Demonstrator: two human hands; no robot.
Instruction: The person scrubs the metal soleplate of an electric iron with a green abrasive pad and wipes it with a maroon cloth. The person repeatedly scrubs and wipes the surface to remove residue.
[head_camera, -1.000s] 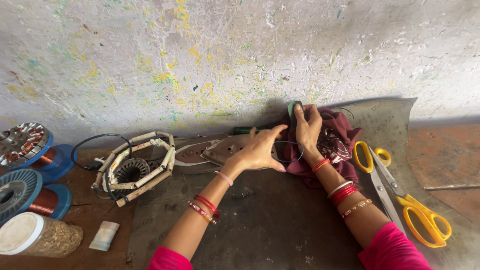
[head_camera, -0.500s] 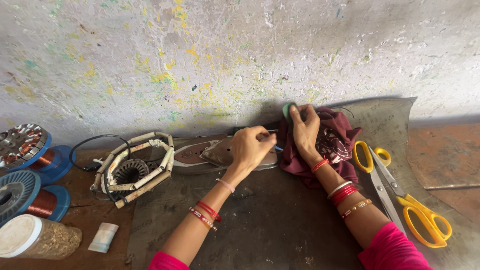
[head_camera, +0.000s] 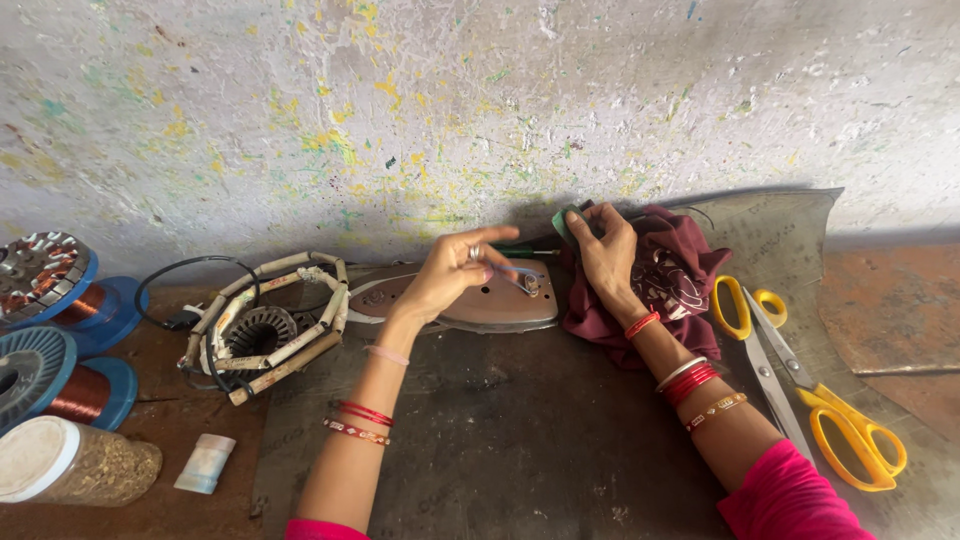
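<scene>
Iron soleplate (head_camera: 470, 300) lies flat on the bench (head_camera: 520, 450) against the wall, between a wound stator coil (head_camera: 265, 325) and a maroon cloth (head_camera: 680, 275). Left hand (head_camera: 450, 275) hovers over it, its grip pinched on a thin wire (head_camera: 515, 275) by the plate's screw. Right hand (head_camera: 605, 250) presses a green object (head_camera: 567, 220), fingers curled round it. Yellow scissors (head_camera: 810, 390) lie further right.

You are in a small repair workshop: copper wire spools (head_camera: 60, 385) and a wound motor stator (head_camera: 265, 325) sit on a worn bench (head_camera: 520, 450) beside yellow scissors (head_camera: 810, 390), below a paint-flecked wall (head_camera: 400, 110).
</scene>
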